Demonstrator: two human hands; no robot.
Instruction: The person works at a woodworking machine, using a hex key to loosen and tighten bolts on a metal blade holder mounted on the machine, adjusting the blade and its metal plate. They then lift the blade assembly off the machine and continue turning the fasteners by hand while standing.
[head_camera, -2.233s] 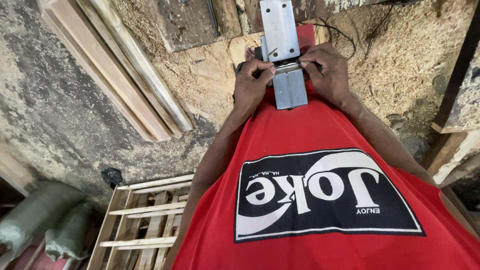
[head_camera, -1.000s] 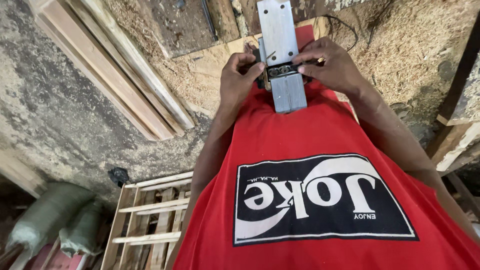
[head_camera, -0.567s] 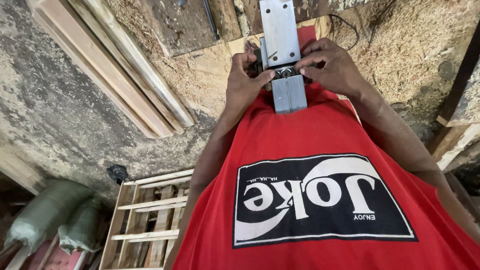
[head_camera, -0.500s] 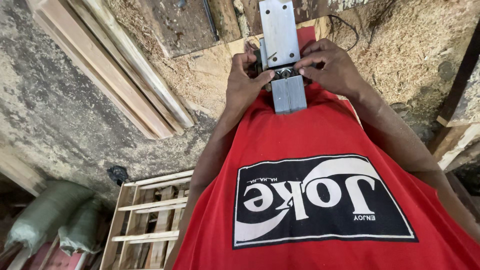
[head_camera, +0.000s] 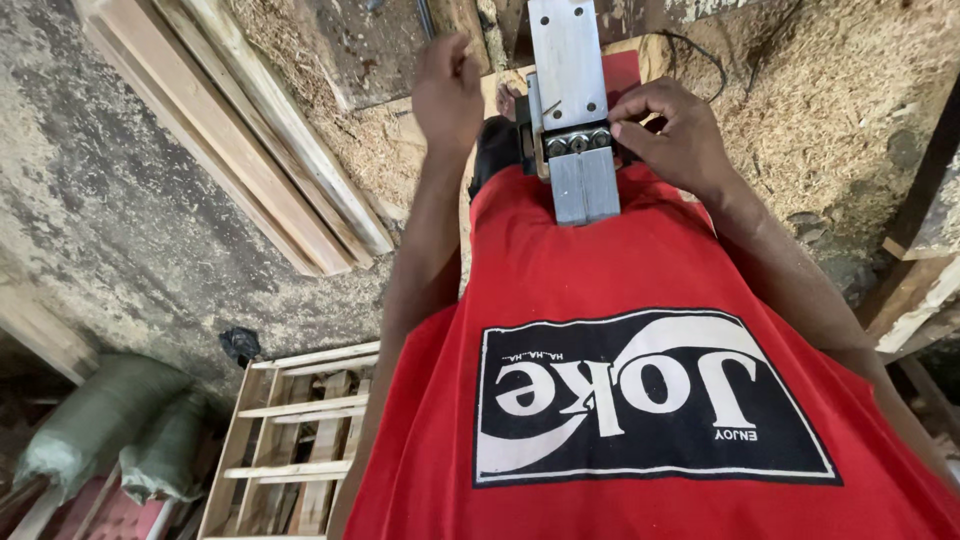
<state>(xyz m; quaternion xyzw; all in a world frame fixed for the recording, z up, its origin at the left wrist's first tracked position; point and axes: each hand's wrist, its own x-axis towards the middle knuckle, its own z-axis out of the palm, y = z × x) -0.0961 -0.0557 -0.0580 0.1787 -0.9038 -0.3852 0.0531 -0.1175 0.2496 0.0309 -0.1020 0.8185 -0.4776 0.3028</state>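
Person wears a red sleeveless shirt (head_camera: 640, 300), black rectangular print panel with white lettering lower centre of frame; arms bare.

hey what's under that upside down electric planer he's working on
The planer rests against the red shirt, steadied by the right hand; the left hand is lifted off. Beneath lie a wooden board and sawdust. What supports the planer is hidden.

Concrete floor (head_camera: 120, 230): sawdust (head_camera: 800, 110), timber planks (head_camera: 250, 150), wooden pallet (head_camera: 290, 440), green sacks (head_camera: 110, 430).

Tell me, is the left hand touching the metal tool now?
No, the left hand is raised beside the metal tool, apart from it; only the right hand touches it.
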